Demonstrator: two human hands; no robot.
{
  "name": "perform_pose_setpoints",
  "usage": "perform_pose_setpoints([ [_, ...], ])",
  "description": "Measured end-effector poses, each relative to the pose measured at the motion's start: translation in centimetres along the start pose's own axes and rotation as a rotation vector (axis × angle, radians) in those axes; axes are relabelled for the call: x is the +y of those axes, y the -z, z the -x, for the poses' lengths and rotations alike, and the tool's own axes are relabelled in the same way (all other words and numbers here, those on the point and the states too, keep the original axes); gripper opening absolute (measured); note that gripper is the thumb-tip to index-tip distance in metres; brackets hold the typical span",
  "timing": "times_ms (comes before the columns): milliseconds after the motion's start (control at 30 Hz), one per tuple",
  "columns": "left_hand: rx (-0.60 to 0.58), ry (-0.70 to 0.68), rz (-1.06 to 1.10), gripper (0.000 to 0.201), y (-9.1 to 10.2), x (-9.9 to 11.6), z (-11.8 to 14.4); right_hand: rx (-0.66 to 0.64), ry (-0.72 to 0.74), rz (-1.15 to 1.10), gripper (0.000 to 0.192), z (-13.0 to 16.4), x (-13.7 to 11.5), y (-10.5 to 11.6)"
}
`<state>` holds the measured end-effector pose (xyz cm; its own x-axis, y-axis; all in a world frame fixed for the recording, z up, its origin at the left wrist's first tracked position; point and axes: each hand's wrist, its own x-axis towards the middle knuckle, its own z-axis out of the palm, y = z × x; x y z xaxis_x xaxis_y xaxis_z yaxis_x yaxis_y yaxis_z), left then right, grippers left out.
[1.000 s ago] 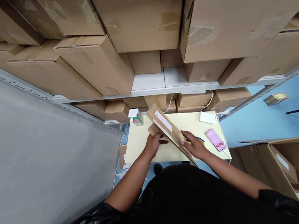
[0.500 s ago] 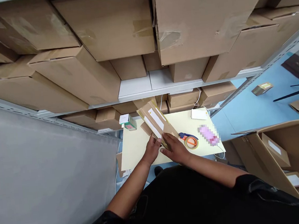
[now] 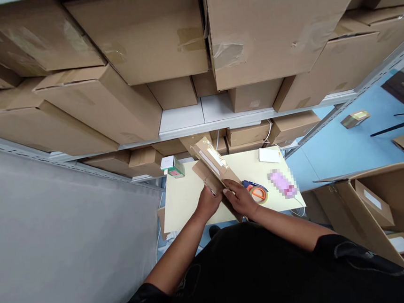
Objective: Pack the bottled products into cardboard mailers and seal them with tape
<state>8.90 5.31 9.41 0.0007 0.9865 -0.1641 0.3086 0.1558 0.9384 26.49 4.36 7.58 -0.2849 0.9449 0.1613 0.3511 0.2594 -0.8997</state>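
Observation:
A narrow cardboard box with white label strips on its face is held at a slant above the pale yellow table. A brown flap stands out along its left side. My left hand is closed on the lower left edge by the flap, fingers partly hidden. My right hand grips the lower right part, its thumb pointing toward my left hand. Just right of that hand lie a tape roll with an orange piece in it and a dark blue tool, partly covered.
On the table stand a small white-and-green box, a white card-like item and a blurred pink object with a cable. Shelves of cardboard boxes rise ahead. To the right is a large open carton with smaller boxes inside.
The cardboard box has turned in my hands, so its flap side shows more and its labelled face less. My right hand has shifted slightly right, with its thumb now raised toward the left hand.

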Motion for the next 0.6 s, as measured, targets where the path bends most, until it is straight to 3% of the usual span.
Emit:
perform_pose_setpoints([
  [100,0.054,-0.043,-0.001,0.042,-0.4,0.2,-0.7,-0.085,0.033,0.036,0.05,0.3,2.4,0.6],
  [133,0.078,-0.046,0.014,0.043,-0.4,0.2,-1.0,-0.091,-0.015,0.111,0.051,0.5,3.6,1.0],
  [233,0.122,-0.046,0.037,0.045,-0.2,0.1,-1.6,-0.143,-0.286,0.579,0.054,1.6,7.9,2.3],
  [333,0.155,-0.025,0.044,0.046,0.3,0.3,-1.9,-0.327,-0.505,0.88,0.067,3.2,12.1,3.4],
  [467,0.16,-0.013,0.072,0.045,1.7,1.7,-1.8,-0.385,-0.526,1.001,0.071,4.8,15.2,3.9],
  [600,0.178,-0.002,-0.005,0.04,4.2,4.0,-1.6,-0.349,-0.536,1.037,0.07,5.0,15.8,3.8],
])
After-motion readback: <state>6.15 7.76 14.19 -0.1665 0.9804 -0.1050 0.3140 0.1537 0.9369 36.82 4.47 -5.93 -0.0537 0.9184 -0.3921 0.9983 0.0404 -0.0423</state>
